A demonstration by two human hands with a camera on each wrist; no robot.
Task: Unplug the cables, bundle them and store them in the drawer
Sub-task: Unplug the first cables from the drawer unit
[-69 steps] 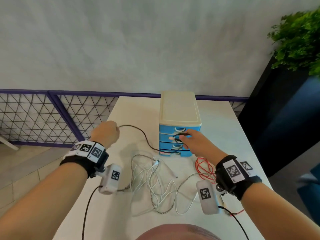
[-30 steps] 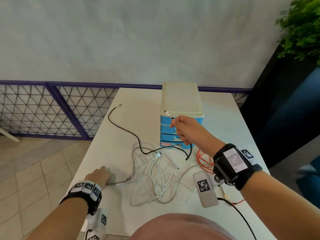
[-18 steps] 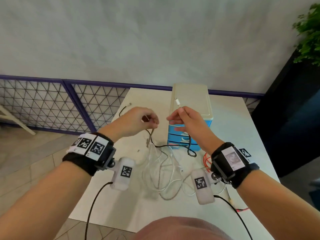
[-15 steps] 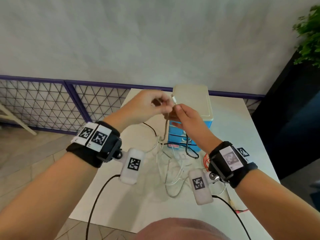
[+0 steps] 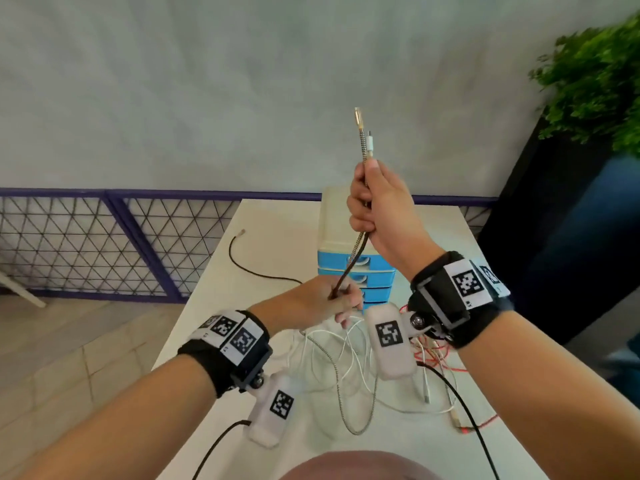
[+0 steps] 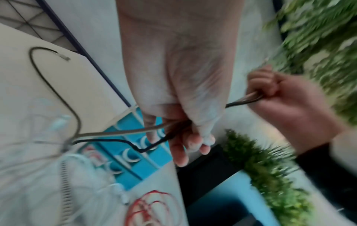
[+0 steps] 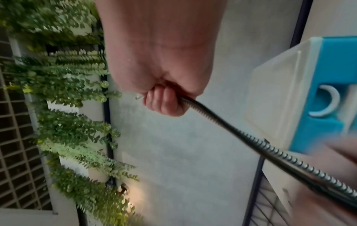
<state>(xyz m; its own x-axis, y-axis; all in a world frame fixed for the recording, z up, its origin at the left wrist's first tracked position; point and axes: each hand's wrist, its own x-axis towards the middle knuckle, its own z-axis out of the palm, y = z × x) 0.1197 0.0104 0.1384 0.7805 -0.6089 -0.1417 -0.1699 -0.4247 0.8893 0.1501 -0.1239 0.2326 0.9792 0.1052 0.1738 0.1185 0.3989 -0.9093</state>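
- Head view: right hand (image 5: pixel 379 211) is now rising to frame centre, fist closed round a spring-wrapped cable (image 5: pixel 356 249), a white cable (image 5: pixel 371 143) and a black cable (image 6: pixel 108 140); half a second ago it was level with the drawer unit (image 5: pixel 349 233).
- Left hand (image 5: pixel 322 301) is dropping lower, fingers curling round the same strands, drawing them taut.
- Meaning: bundling is beginning; drawers are looking closed.
- Loose white loops (image 5: pixel 332 355) and red cable (image 5: pixel 433 355) are lying on the table (image 5: pixel 273 244), lower centre.
- Wrist views are blurring; plug types are unclear.
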